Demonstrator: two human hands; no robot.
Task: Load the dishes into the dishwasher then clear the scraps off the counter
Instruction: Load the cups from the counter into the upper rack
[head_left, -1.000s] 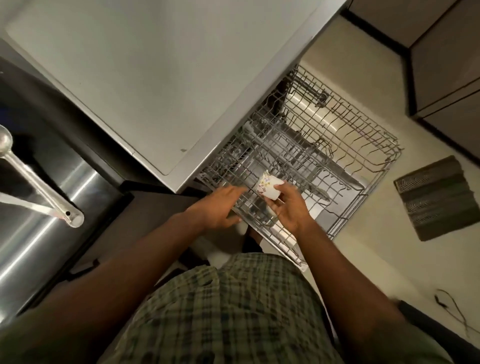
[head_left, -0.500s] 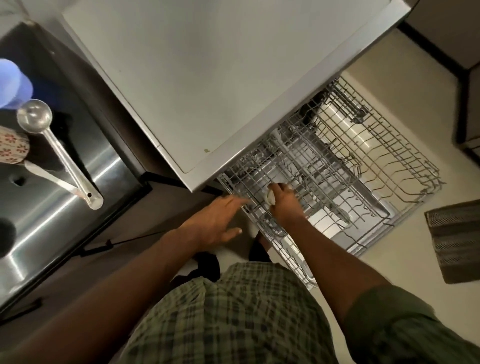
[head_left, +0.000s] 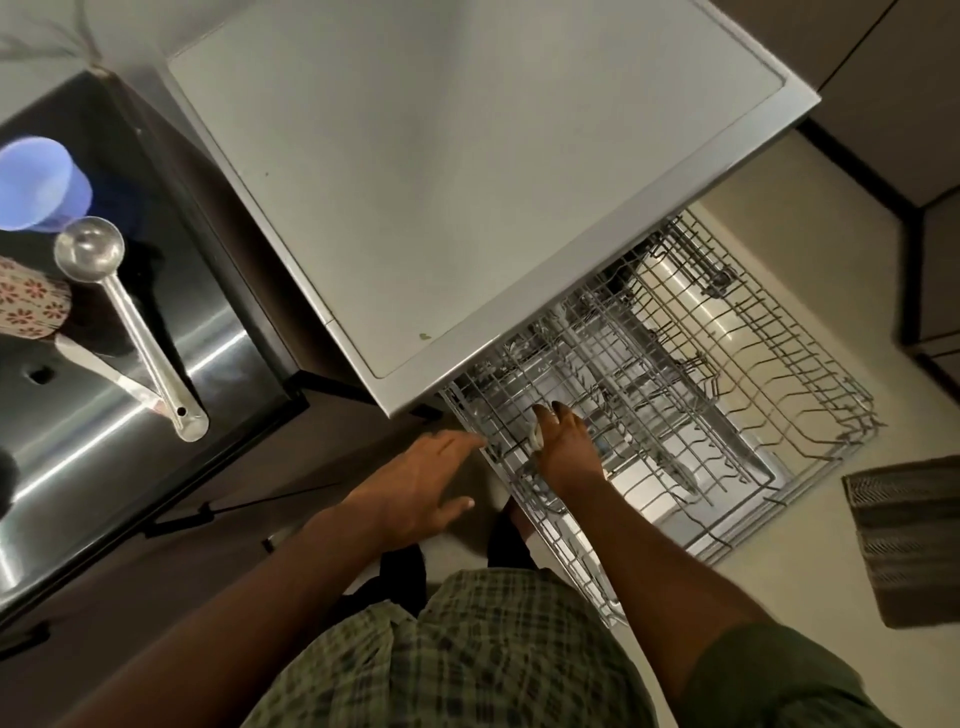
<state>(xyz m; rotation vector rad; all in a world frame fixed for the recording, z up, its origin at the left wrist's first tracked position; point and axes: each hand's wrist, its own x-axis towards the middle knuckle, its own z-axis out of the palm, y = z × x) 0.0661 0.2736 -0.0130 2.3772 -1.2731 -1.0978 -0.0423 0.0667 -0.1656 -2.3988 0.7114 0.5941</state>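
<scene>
At far left, a steel sink (head_left: 78, 415) holds a blue cup (head_left: 36, 182), a flower-patterned cup (head_left: 31, 304) lying just below it, and a steel ladle (head_left: 130, 322) whose bowl sits beside the blue cup and whose handle runs down and to the right over a second flat utensil (head_left: 98, 369). Beside the sink, the grey counter top (head_left: 467, 171) overhangs the dishwasher opening; one small green scrap (head_left: 425, 336) lies near its front edge.

Below the counter corner, the left hand (head_left: 415, 488) is held flat, fingers straight and slightly apart, fingertips at the near left corner of the pulled-out wire rack (head_left: 675, 389); actual contact cannot be confirmed. Just to its right, the right hand (head_left: 563, 449) reaches down into the rack's near left section, fingers curled round a small white cup (head_left: 535, 435), of which only a sliver shows. Whether the cup rests on the wires cannot be told.

Further right, the remaining rack stands over the pale floor. A striped mat (head_left: 909, 535) lies at the right edge.
</scene>
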